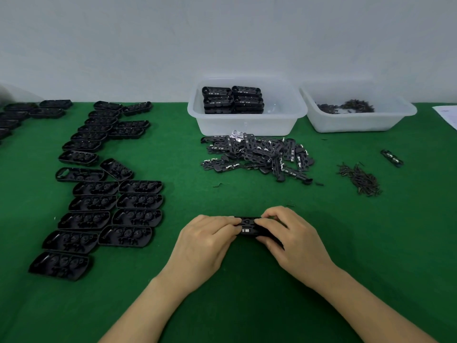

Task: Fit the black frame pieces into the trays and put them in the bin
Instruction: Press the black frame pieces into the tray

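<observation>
Your left hand (206,240) and right hand (293,237) both grip one black tray (249,227) low over the green table (247,280) — fingers curled on its two ends, thumbs tucked beneath. Loose frame pieces (257,155) lie heaped ahead, just before the bin (247,125) — filled trays stacked inside.

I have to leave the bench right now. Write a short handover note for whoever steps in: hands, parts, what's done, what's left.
Left hand and right hand both grip one tray on the green table, a frame piece being pressed in.
Done: filled trays stacked in the left bin.
Left: pile of frame pieces before that bin, one stray piece at right, and empty trays in rows at left.
</observation>
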### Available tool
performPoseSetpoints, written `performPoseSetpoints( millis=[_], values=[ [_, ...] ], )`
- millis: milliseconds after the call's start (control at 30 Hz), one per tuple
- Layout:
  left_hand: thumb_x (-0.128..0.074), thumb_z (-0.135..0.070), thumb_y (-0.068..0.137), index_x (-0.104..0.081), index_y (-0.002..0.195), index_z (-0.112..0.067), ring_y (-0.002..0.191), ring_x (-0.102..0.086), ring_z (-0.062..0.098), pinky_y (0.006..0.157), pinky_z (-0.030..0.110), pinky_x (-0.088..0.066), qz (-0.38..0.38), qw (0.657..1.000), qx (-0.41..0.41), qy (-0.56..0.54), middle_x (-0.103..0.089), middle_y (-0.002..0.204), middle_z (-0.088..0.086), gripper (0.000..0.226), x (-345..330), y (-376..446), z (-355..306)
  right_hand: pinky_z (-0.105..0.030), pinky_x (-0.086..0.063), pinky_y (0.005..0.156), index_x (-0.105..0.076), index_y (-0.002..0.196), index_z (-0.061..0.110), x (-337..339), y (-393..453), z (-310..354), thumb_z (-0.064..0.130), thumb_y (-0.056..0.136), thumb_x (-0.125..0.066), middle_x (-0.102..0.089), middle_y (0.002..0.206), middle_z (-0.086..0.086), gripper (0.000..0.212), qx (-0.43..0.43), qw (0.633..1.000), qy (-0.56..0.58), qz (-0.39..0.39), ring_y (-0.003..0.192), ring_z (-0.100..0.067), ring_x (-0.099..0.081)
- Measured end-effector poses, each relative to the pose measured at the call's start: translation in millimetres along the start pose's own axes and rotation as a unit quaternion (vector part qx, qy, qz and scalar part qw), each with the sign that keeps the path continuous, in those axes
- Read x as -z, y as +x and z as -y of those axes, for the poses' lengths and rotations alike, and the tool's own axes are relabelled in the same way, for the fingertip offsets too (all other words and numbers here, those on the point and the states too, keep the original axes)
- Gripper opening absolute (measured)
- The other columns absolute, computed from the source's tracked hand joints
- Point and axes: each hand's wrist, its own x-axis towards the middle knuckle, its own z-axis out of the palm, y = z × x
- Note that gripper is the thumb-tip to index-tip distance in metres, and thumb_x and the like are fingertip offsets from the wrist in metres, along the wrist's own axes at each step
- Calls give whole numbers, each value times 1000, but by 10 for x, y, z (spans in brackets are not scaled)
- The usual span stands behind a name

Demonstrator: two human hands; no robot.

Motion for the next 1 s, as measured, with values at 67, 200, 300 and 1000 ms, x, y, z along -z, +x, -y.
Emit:
performPoseSetpoints(
  millis=[67, 200, 300, 1000],
  values=[
    [-54, -19, 89, -72, 90, -12, 89, -66, 13, 71, 27, -50, -1, 1000, 1, -4, -70, 102, -3, 19, -10, -6, 5, -29, -54, 67, -67, 95, 8, 2, 5, 2, 17, 69, -78, -62, 93, -3, 30, -12, 1000, 15, 6, 77, -16, -61],
    [-68, -14, 83, -72, 92, -13, 93, -64, 12, 77, 29, -49, -5, 999, 20, -32, -69, 104, -4, 10, -34, -20, 42, -25, -48, 77, -62, 104, 12, 2, 19, -34, 22, 73, -75, -58, 100, 3, 35, -78, 994, 78, 14, 85, -7, -53],
    [-69, -20, 81, -69, 96, -16, 99, -59, 10, 82, 31, -46, 9, 997, 49, -60, -64, 108, -6, 15, -37, -15, 70, -25, -44, 84, -61, 112, 13, -13, 28, -62, 24, 75, -73, -53, 103, 4, 40, -114, 988, 106, 28, 92, -8, -50],
    [-57, -57, 75, -56, 80, -30, 89, -46, 8, 70, 24, -15, 48, 961, 270, -20, -47, 92, -14, 27, -16, 165, -130, -27, -43, 83, -59, 103, 15, -16, 46, -55, 26, 76, -71, -53, 101, 5, 32, -110, 987, 108, 45, 90, -7, -47]
  ],
)
